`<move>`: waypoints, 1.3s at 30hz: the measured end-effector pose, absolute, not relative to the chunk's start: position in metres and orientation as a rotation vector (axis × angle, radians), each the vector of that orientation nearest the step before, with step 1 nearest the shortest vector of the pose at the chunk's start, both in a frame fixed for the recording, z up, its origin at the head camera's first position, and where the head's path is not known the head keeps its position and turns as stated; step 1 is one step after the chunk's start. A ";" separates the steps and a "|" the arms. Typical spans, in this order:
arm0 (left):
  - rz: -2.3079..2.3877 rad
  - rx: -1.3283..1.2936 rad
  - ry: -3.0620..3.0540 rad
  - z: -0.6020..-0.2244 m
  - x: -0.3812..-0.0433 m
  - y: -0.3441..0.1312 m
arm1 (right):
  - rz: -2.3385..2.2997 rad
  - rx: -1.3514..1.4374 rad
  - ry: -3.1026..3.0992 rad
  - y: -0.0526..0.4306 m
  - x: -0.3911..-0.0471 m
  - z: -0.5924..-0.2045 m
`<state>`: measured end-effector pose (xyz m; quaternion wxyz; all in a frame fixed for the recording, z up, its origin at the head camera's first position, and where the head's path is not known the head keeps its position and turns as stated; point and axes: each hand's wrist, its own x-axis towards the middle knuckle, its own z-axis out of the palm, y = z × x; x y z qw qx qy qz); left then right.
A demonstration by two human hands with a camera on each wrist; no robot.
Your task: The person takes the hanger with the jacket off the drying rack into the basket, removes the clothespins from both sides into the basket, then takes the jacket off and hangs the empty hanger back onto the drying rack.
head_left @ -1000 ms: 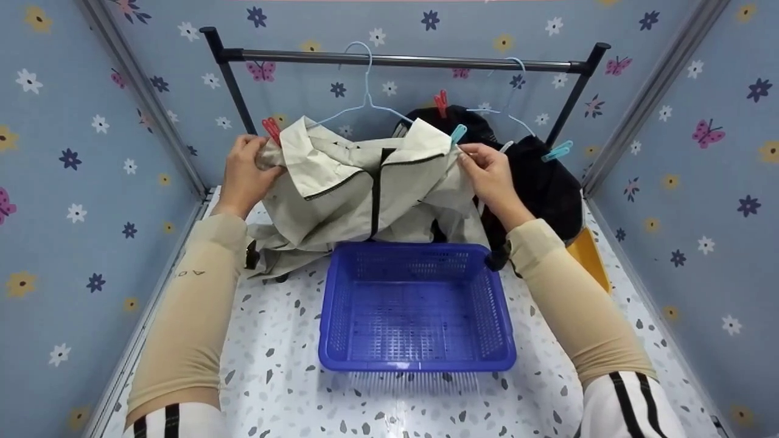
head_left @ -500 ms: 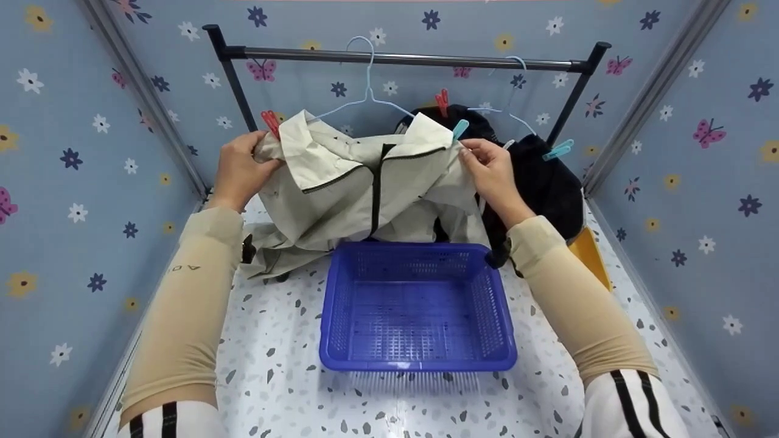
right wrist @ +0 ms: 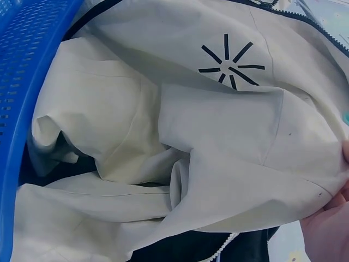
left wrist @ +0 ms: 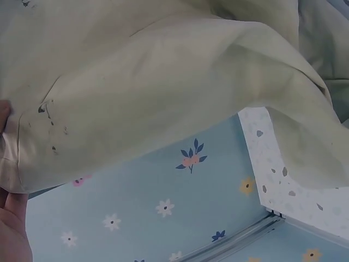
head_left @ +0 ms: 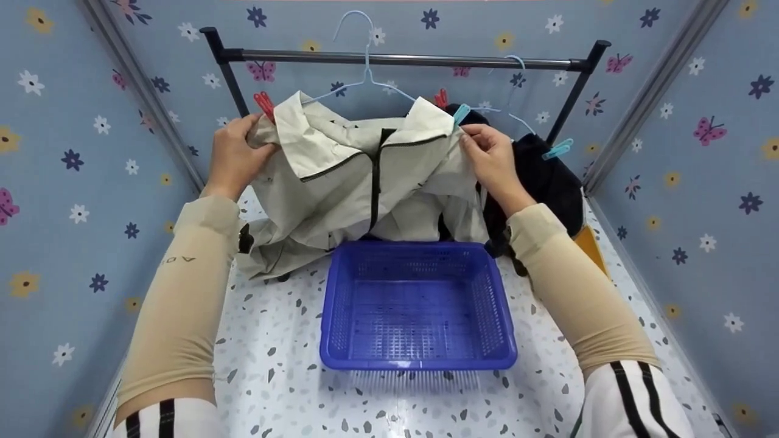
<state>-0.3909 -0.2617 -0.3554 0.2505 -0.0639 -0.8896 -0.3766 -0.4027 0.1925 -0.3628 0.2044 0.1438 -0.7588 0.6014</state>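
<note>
A pale grey zip jacket is draped on a light-blue wire hanger, whose hook stands above the rack's bar. A red clothespin and a turquoise clothespin clip its two shoulders. My left hand grips the left shoulder, thumb in front. With thumb and fingers my right hand pinches the other shoulder, just beside the turquoise clothespin. In the right wrist view, the jacket front shows a black starburst print, and the right hand holds its edge.
A dark metal clothes rack bar spans the back. Behind on the right, a black garment hangs from another hanger with clothespins. A blue basket stands in front on the speckled floor; a yellow object lies right.
Both hands have raised the jacket and hanger. The hook, earlier at the bar, is now above it. The basket and black garment have stayed in place.
</note>
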 end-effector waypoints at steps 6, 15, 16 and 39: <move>-0.993 -0.199 -2.386 -0.349 -0.389 -0.262 | 1.655 0.414 -2.126 0.195 -0.402 -0.353; -1.022 -0.289 -2.330 -0.343 -0.380 -0.255 | 1.628 0.458 -2.071 0.207 -0.392 -0.343; -1.027 -0.294 -2.330 -0.344 -0.378 -0.254 | 1.632 0.454 -2.069 0.209 -0.390 -0.343; -1.303 -0.337 -2.542 -0.368 -0.333 -0.244 | 1.627 0.347 -2.056 0.231 -0.345 -0.367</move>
